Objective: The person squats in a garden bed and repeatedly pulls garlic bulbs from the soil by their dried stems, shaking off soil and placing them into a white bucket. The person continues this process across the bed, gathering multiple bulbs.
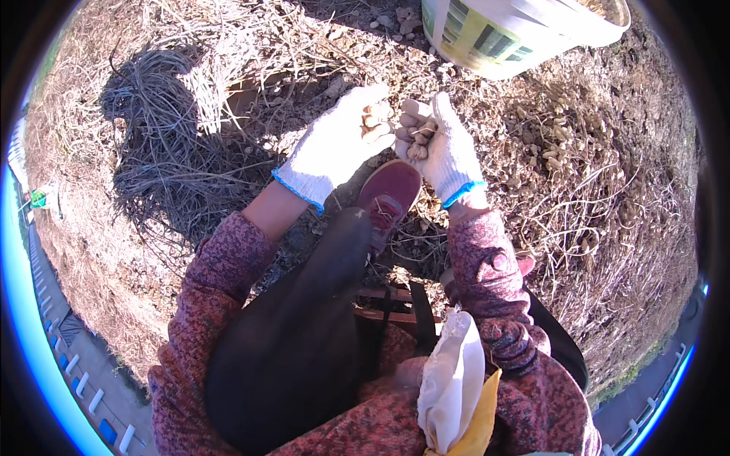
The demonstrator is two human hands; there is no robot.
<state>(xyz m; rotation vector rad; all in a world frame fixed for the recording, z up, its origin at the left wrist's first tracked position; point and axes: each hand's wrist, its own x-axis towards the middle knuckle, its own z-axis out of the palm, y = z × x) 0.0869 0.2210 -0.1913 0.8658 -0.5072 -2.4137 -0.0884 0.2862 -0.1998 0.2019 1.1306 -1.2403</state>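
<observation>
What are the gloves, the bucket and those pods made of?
The gloves look like matte knitted fabric, perhaps cotton: they cling and crease softly. The bucket is probably smooth plastic: its rounded side is even and printed. The pods seem dry, woody plant shell: dull, tan and lumpy.

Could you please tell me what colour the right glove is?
The glove is white with blue trim, best in the head view.

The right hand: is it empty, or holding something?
Holding something: several peanuts are visible in the right hand, which is curled around them.
</observation>
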